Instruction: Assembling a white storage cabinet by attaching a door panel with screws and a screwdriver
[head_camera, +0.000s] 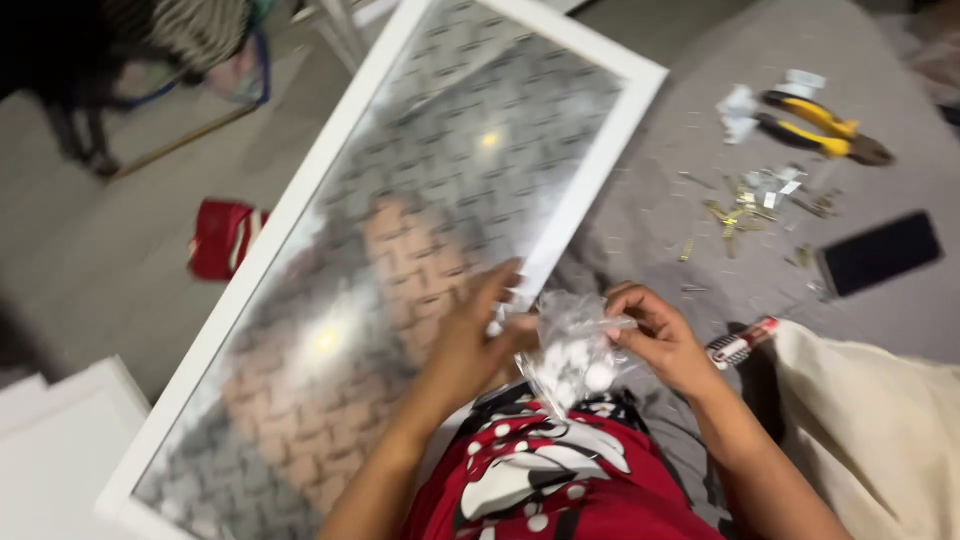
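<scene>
Both hands pinch a clear bag (568, 350) over the lap: left hand (470, 345) closed on its left edge, right hand (660, 340) gripping the top right corner. Small white pieces sit in its bottom. Its long axis runs upright, mouth up. A white-framed panel (400, 250) lies just beside it, left.

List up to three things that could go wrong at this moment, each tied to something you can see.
1. Both hands, left and right, tug the clear plastic bag; it may burst and scatter its small white pieces.
2. The white-framed panel lies close to the left hand and could be knocked.
3. Small brass bits lie loose near the pliers, easy to lose.
</scene>
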